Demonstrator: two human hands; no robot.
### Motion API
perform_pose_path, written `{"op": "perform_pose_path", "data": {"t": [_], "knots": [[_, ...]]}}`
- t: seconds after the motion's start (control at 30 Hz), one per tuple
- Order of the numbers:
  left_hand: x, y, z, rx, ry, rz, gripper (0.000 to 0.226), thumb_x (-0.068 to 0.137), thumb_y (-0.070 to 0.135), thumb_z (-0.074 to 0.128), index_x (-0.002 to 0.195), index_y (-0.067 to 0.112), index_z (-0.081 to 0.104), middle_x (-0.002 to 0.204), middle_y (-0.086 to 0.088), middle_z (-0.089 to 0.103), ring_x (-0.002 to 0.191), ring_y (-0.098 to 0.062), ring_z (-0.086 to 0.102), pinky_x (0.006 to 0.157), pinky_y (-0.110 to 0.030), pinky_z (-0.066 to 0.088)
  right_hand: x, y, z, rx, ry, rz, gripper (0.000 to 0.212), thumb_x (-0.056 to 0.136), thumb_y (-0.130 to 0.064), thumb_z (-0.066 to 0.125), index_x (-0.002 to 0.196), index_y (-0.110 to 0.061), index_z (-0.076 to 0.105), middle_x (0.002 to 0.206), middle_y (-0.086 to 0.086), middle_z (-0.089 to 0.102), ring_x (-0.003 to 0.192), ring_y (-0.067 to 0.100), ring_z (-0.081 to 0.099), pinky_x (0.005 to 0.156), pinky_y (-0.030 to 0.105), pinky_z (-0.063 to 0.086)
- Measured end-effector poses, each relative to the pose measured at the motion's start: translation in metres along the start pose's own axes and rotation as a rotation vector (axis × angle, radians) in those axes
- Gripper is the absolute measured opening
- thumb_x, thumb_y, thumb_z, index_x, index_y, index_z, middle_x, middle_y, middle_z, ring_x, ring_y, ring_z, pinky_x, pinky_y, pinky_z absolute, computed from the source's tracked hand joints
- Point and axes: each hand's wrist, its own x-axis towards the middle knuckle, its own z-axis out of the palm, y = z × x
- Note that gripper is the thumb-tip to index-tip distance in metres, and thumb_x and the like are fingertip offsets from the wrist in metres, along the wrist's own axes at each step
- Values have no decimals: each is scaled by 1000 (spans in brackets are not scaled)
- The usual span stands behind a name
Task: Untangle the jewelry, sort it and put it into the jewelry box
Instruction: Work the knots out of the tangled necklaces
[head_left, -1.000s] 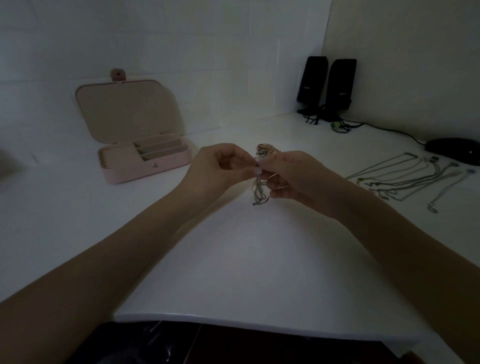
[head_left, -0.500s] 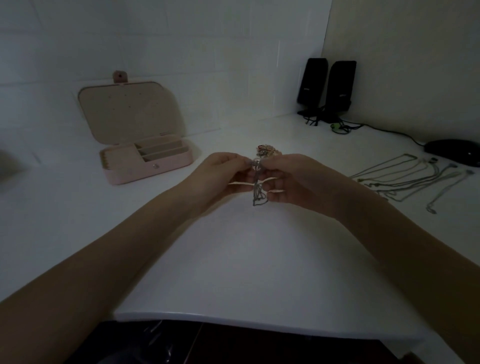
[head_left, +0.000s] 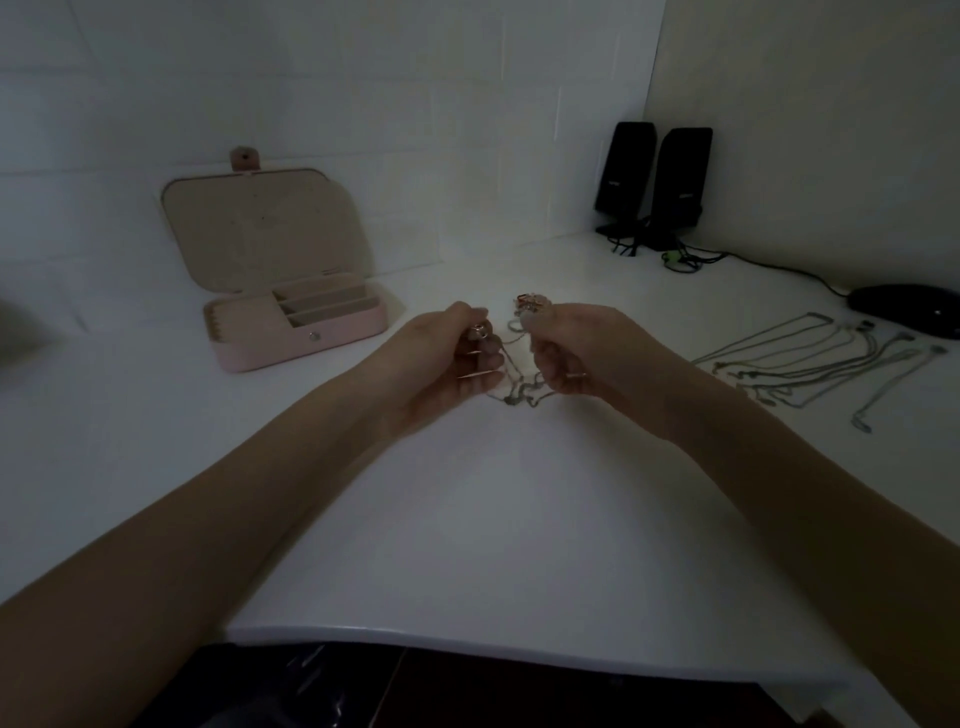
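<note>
Head cam has you mid-untangle: your left hand (head_left: 457, 358) is pinched on what looks like a small ring or charm end, and your right hand (head_left: 582, 348) is clamped on the other side of the tangled chains (head_left: 519, 387), with loops sagging between them down toward the white surface (head_left: 493, 519). It's dim, so I can't tell exactly where the knot sits. I'd keep the pull gentle, since yanking would likely just cinch it tighter; better to loosen the loops and feed one end back through. Sorted necklaces (head_left: 810, 364) are laid out straight off to your right, and the pink jewelry box (head_left: 301, 332) sits open to your left, looks empty from here.
</note>
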Motion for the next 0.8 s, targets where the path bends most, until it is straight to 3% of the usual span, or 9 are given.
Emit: {"op": "perform_pose_path", "data": {"t": [0.2,0.37,0.53,0.67,0.8], "knots": [[-1,4,-3,-30,-33,-2,20,94,14,51,74,10,54,62,-2,58,53,-12,60,56,-21,53,0,4,5,-235,165,-238,14,84,-33,68,93,-22,64,84,-9,64,59,3,51,57,15,42],[-2,1,-4,29,-85,52,15,92,12,53,80,7,60,67,-3,63,60,-12,63,63,-24,55,-6,-1,7,-150,154,-387,4,82,-19,72,82,-17,69,69,-14,66,57,19,48,50,23,35],[-4,0,-3,76,-85,92,14,91,8,55,80,6,62,70,-3,66,64,-11,65,68,-24,55,-3,1,7,-87,160,-332,7,81,-13,72,80,-12,65,72,-2,67,63,14,57,58,21,45],[-6,1,-2,100,-61,119,17,90,4,53,75,7,62,68,-1,66,65,-10,66,68,-25,55,-3,1,4,157,76,-202,13,86,-10,66,75,-13,59,77,6,65,66,9,60,62,18,48],[-6,2,-3,48,-62,96,17,89,0,52,76,4,61,70,-5,67,63,-11,65,70,-26,57,-2,2,5,321,18,-201,18,86,1,62,72,-9,55,67,4,64,60,10,59,62,18,51]]}}
